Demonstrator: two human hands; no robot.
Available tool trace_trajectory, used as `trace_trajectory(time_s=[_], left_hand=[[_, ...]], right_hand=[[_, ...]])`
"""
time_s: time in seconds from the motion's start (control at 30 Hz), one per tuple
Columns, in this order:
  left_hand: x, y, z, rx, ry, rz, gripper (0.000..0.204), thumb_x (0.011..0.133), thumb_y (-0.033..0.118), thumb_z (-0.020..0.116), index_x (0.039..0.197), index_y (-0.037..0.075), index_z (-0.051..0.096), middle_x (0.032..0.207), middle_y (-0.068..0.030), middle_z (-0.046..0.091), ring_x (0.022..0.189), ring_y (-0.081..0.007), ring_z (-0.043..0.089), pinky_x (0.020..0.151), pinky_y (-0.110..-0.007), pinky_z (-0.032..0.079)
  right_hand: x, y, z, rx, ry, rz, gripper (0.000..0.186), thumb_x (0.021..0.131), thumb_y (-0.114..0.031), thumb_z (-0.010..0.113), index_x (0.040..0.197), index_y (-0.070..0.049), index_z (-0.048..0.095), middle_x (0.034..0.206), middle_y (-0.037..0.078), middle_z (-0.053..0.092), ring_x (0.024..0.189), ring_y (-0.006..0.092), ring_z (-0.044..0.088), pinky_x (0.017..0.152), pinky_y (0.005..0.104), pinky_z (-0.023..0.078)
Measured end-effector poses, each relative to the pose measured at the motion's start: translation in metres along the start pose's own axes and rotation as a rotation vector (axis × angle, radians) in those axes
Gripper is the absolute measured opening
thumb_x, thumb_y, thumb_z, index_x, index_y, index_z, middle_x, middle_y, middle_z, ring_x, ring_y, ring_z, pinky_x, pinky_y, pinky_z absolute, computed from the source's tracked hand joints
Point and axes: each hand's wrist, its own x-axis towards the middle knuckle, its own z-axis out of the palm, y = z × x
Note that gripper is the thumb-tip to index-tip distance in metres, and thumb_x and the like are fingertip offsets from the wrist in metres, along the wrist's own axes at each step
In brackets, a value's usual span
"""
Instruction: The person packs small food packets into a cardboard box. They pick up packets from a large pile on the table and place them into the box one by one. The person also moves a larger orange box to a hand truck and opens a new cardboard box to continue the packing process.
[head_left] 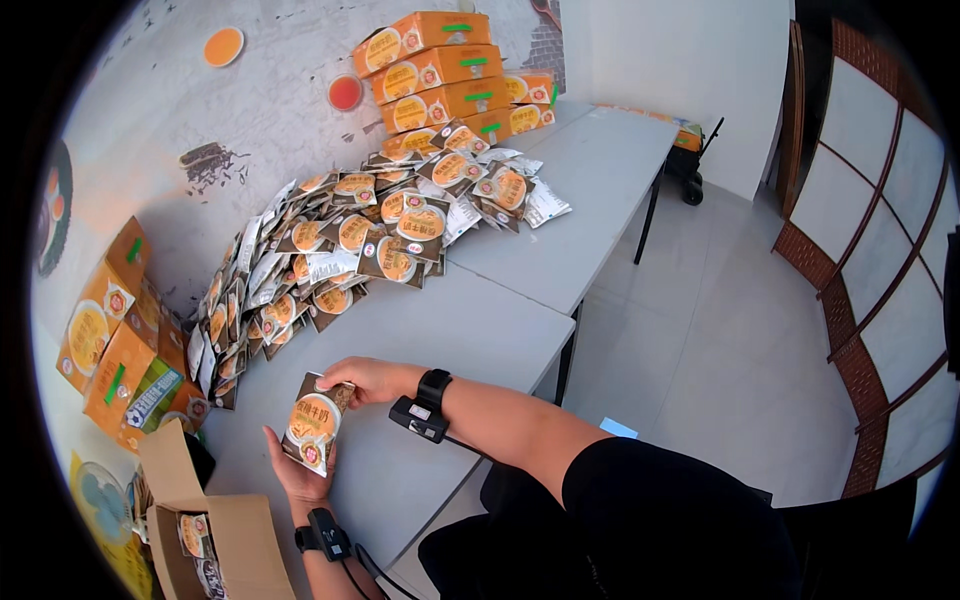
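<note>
Both of my hands are on one flat sachet [313, 424], brown and white with an orange bowl printed on its front. At its top edge, my right hand [366, 380] pinches it with the thumb in front. My left hand [302, 480] cradles the lower end, thumb out at the side and the other fingers mostly hidden behind the sachet. Beyond my hands, a large heap of like sachets [352, 232] spreads over the grey table [450, 345]. At the lower left stands an open cardboard carton [248, 540] with several sachets inside.
Orange boxes [440, 105] are stacked at the table's far end against the wall. More orange boxes [125, 345] lean at the left. A folding screen [880, 240] stands on the right, past the floor. A wheeled cart [688, 160] is behind the table. Straps with small black devices sit on my wrists.
</note>
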Motion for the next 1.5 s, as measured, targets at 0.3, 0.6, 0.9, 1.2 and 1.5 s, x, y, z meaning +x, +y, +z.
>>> trace_trajectory(time_s=[0.3,0.6,0.9,1.2,1.5], left_hand=[[-0.002,-0.015,-0.025,0.129,-0.057,-0.110,0.065,0.088,0.052,0.044,0.122,-0.003,0.044,0.115,-0.0165,0.057,0.101,-0.0283,0.058,0.087,-0.042,0.046],[0.007,-0.011,-0.012,0.007,0.073,-0.068,0.041,0.089,0.029,0.051,0.117,-0.001,0.048,0.108,-0.0150,0.060,0.095,-0.0278,0.060,0.085,-0.042,0.048],[0.007,-0.016,-0.010,0.095,0.085,-0.040,0.043,0.090,0.032,0.048,0.119,0.001,0.047,0.111,-0.0143,0.058,0.097,-0.0280,0.058,0.087,-0.041,0.046],[0.007,-0.016,-0.001,0.092,0.054,-0.045,0.050,0.092,0.042,0.043,0.121,0.001,0.046,0.113,-0.0140,0.057,0.099,-0.0271,0.058,0.088,-0.040,0.046],[0.008,-0.013,0.008,0.084,0.049,0.061,0.056,0.092,0.048,0.038,0.120,0.000,0.046,0.116,-0.0120,0.055,0.107,-0.0247,0.054,0.093,-0.038,0.042]], right_hand=[[-0.020,-0.008,0.021,0.167,-0.086,0.114,0.027,0.081,-0.028,0.063,0.096,-0.007,0.057,0.092,0.004,0.061,0.083,0.0142,0.059,0.074,0.0285,0.048],[0.008,0.006,-0.013,0.223,-0.055,0.110,0.053,0.081,-0.063,0.051,0.061,-0.014,0.042,0.057,-0.007,0.039,0.053,0.0048,0.038,0.048,0.0183,0.031],[-0.001,0.001,0.002,0.051,0.016,0.151,0.029,0.084,-0.030,0.061,0.062,-0.016,0.048,0.054,-0.009,0.041,0.048,0.0038,0.038,0.048,0.0184,0.032],[0.009,0.011,-0.003,0.159,0.066,0.121,0.028,0.084,-0.029,0.057,0.060,-0.018,0.048,0.049,-0.010,0.039,0.042,0.0040,0.034,0.043,0.0187,0.026],[0.010,0.012,0.007,0.083,0.040,0.090,0.028,0.084,-0.029,0.058,0.061,-0.017,0.048,0.049,-0.008,0.039,0.041,0.0056,0.034,0.040,0.0206,0.027]])
